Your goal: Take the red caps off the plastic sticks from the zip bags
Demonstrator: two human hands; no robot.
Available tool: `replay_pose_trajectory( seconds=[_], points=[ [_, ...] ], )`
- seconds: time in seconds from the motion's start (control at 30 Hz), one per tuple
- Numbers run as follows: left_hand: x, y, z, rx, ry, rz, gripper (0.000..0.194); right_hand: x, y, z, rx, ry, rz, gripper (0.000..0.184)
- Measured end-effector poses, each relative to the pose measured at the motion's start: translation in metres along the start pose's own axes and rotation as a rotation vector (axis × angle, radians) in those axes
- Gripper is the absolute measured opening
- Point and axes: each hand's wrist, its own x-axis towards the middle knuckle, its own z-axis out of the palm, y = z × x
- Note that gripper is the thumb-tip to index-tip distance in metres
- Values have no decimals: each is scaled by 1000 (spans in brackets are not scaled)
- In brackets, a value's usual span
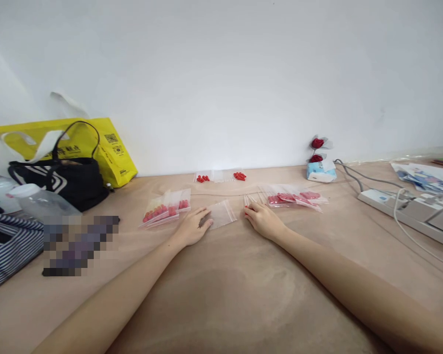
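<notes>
A clear zip bag (222,215) lies flat on the table with nothing visible inside. At its left edge rests my left hand (195,227), thumb and fingers apart, touching the bag's edge. My right hand (263,219) is to the right of this bag, its fingers curled down, with a bit of red (246,212) showing at the fingertips. Part of another clear bag (249,198) lies under and beyond those fingers. Left of my left hand are several zip bags holding red pieces (171,210). More filled bags (291,197) overlap to the right of my right hand.
By the wall, small red pieces (203,179) and a second group (239,176) lie on clear bags. Black (62,182) and yellow (118,157) bags and a plastic bottle (46,204) stand left. At right are a tissue pack (321,172), red flowers (316,143) and a power strip (376,197).
</notes>
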Motion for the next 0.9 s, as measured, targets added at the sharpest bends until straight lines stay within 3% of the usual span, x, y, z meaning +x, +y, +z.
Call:
replay_pose_trajectory(
  seconds=[0.17, 0.33, 0.53, 0.6, 0.77, 0.9],
  points=[
    [0, 0, 0, 7, -10, -7, 47, 4, -1, -3, -50, -34, 31, 17],
    [-2, 1, -1, 5, 10, 35, 50, -3, 1, -5, -25, 62, 33, 19],
    [-3, 5, -4, 3, -208, 114, 52, -11, -7, -11, 183, 124, -98, 22],
    [-3, 7, -5, 13, -173, 101, 50, -10, -13, -14, 265, 91, -172, 26],
    [3, 6, -6, -31, 118, 2, 32, -8, -21, -17, 365, -46, -271, 33],
    [9, -2, -7, -85, 112, -93, 17, -6, -19, -16, 456, -144, -293, 31]
  ],
)
